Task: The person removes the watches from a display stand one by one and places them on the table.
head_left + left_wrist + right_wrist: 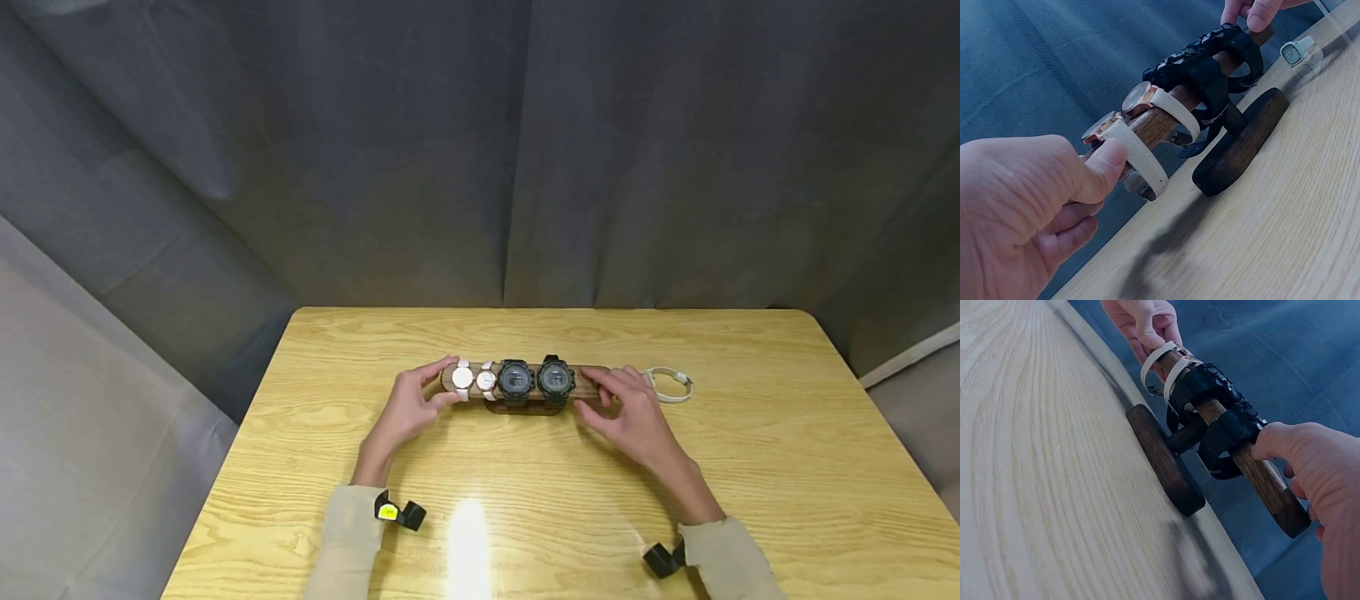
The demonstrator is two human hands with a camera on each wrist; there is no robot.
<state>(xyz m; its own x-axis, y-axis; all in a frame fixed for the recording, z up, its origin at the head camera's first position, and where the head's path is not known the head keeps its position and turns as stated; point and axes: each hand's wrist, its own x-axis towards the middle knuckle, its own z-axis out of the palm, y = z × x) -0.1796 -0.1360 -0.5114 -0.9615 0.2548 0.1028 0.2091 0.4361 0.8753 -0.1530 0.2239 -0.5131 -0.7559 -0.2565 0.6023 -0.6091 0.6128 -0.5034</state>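
Note:
A dark wooden watch stand (pixel 592 383) has a crossbar on a post above a flat rounded base (pixel 1244 147). On the bar, from the left, sit a larger white-strapped watch (pixel 462 378), a smaller white-strapped watch (pixel 487 381) and two chunky black watches, one left (pixel 516 379) and one right (pixel 556 378). My left hand (pixel 408 404) grips the bar's left end, its thumb on the larger white strap. Toward the other end, my right hand (pixel 633 417) holds the bar between thumb and fingers, close beside the right black watch. Its other fingers are partly hidden behind the bar.
Right of the stand, a pale watch (pixel 670 385) with its strap looped lies on the wooden table (pixel 787 458). A dark grey curtain (pixel 480 167) hangs behind the table's far edge. Small black cameras are strapped to both wrists.

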